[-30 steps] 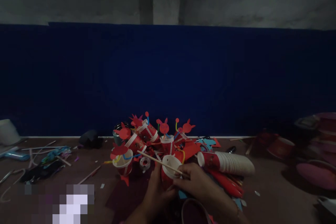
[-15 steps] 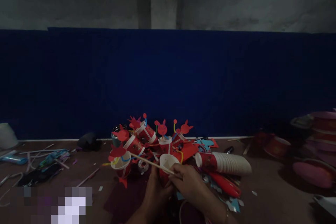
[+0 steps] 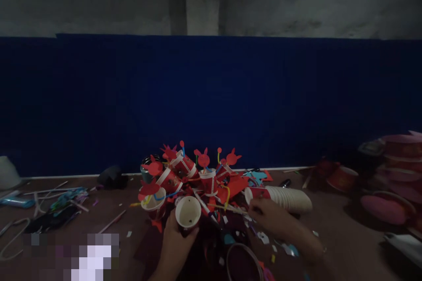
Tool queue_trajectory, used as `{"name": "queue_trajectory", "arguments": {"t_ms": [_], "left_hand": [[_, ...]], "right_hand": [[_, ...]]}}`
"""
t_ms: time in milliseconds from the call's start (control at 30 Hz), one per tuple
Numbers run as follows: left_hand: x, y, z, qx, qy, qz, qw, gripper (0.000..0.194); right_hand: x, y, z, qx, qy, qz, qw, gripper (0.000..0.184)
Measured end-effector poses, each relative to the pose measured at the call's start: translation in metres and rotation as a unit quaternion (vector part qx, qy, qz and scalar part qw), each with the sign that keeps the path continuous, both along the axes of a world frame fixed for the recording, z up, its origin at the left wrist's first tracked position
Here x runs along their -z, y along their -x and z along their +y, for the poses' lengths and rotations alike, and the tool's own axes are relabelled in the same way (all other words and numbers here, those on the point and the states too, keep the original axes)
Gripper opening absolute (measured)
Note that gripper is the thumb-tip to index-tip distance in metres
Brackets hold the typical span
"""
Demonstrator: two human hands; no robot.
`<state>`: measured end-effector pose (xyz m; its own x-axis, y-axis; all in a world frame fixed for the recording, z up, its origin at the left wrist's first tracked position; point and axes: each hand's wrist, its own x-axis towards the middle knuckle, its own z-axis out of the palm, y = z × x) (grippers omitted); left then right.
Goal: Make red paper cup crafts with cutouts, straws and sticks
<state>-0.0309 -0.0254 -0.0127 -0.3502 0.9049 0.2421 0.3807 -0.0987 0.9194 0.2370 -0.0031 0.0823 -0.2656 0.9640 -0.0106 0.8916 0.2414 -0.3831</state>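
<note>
Holding the cup [image 3: 188,213]: left hand [image 3: 178,239] alone (right hand [image 3: 266,216] moved away).

The left hand [image 3: 176,242] holds a cup [image 3: 187,214], whose mouth is tilted toward the camera; small dark spots are seen inside. At three o'clock from this cup, the right hand [image 3: 268,217] is near one end of a stick [image 3: 227,208]; whether it grips the stick, I cannot tell. The cup stack [image 3: 292,199] lies at two o'clock from this hand. Decorated cups [image 3: 208,184] with red paper shapes [image 3: 203,158] are gathered from ten to one o'clock of the held cup.
</note>
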Motion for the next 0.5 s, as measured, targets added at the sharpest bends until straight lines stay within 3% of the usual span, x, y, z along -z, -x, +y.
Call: {"name": "queue_trajectory", "arguments": {"t_ms": [167, 300, 400, 500], "left_hand": [[0.006, 0.003, 0.001, -0.014, 0.009, 0.002, 1.000, 0.057], [0.008, 0.003, -0.002, -0.011, -0.008, -0.034, 0.999, 0.072], [0.004, -0.001, -0.005, -0.028, -0.075, -0.025, 0.996, 0.076], [-0.003, -0.005, -0.010, -0.051, -0.181, 0.035, 0.982, 0.073]], "right_hand": [[0.015, 0.011, -0.010, 0.057, 0.012, -0.139, 0.989, 0.025], [0.015, 0.026, -0.009, 0.074, -0.004, -0.162, 0.984, 0.025], [0.015, 0.042, 0.002, 0.076, -0.033, -0.121, 0.989, 0.029], [0.021, 0.057, 0.018, 0.036, -0.054, -0.107, 0.992, 0.035]]}}
